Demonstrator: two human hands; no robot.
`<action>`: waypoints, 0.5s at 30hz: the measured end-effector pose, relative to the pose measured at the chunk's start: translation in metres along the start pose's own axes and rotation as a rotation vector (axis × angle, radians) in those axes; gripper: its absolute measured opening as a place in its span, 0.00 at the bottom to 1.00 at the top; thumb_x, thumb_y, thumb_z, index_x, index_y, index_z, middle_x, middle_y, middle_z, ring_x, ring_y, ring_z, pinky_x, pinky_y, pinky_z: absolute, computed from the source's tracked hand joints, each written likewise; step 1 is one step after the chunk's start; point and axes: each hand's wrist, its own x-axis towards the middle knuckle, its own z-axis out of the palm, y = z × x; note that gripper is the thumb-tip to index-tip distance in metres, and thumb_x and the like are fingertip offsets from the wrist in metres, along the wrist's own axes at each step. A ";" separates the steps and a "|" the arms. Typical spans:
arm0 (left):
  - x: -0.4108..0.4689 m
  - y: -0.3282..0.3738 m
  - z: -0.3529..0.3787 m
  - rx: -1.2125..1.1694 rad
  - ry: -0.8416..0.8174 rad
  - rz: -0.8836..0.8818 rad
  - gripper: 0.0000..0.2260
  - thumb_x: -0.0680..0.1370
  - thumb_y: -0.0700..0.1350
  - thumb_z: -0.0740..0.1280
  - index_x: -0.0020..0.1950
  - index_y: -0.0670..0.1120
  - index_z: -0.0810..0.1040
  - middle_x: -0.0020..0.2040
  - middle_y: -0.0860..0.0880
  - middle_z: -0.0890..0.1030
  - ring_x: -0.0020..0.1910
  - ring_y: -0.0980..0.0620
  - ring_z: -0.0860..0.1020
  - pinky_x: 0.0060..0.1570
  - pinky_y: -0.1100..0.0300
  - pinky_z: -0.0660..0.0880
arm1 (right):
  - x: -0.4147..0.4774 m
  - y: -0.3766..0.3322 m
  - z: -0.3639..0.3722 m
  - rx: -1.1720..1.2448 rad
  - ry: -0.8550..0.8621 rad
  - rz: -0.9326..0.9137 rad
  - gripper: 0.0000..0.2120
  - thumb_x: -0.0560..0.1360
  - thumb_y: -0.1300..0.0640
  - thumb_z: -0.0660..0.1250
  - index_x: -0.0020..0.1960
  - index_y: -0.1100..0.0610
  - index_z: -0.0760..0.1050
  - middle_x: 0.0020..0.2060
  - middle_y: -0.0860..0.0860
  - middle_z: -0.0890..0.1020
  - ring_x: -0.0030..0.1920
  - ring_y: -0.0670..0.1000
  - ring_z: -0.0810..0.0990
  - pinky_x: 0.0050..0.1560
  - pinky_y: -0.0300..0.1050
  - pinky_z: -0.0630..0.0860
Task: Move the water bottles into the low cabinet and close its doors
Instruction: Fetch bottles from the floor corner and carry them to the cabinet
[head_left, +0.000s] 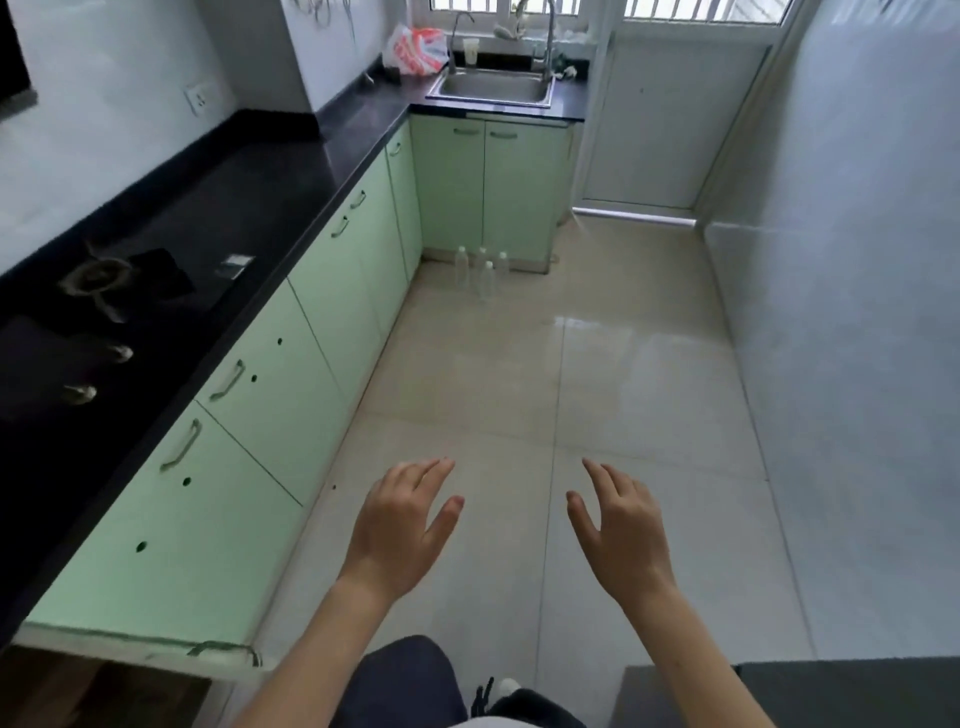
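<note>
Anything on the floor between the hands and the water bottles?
No. In the head view, only bare tile floor lies between the left hand and right hand and the four bottles standing before the sink cabinet.

a home kitchen: long black stone countertop (270, 171) over pale green cabinet doors (291, 374), built-in gas hob (98, 291) (left), stainless steel sink (493, 88) with tall tap under the window.

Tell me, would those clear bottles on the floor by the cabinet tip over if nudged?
Probably. The bottles stand tall and narrow, close together, so one could topple the others. They look see-through, perhaps empty and light. Once down, they would likely roll across the glossy floor.
</note>
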 end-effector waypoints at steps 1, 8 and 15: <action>0.019 0.001 -0.001 -0.002 0.018 0.016 0.25 0.80 0.58 0.54 0.68 0.45 0.76 0.62 0.47 0.80 0.61 0.46 0.77 0.58 0.49 0.76 | 0.016 0.002 -0.001 0.000 0.024 -0.001 0.26 0.78 0.44 0.56 0.65 0.61 0.77 0.55 0.56 0.83 0.54 0.59 0.81 0.52 0.53 0.77; 0.133 -0.023 0.015 -0.024 0.020 0.076 0.25 0.81 0.58 0.53 0.68 0.44 0.76 0.63 0.47 0.80 0.63 0.46 0.76 0.59 0.49 0.76 | 0.116 0.010 0.020 -0.002 0.044 -0.009 0.26 0.78 0.45 0.56 0.66 0.61 0.76 0.56 0.56 0.82 0.57 0.57 0.79 0.56 0.52 0.75; 0.267 -0.098 0.028 -0.011 -0.083 0.040 0.31 0.81 0.64 0.45 0.68 0.45 0.76 0.65 0.46 0.79 0.66 0.44 0.75 0.65 0.48 0.72 | 0.252 0.001 0.072 -0.023 -0.070 0.026 0.28 0.78 0.43 0.54 0.67 0.60 0.75 0.58 0.55 0.82 0.59 0.57 0.79 0.57 0.52 0.77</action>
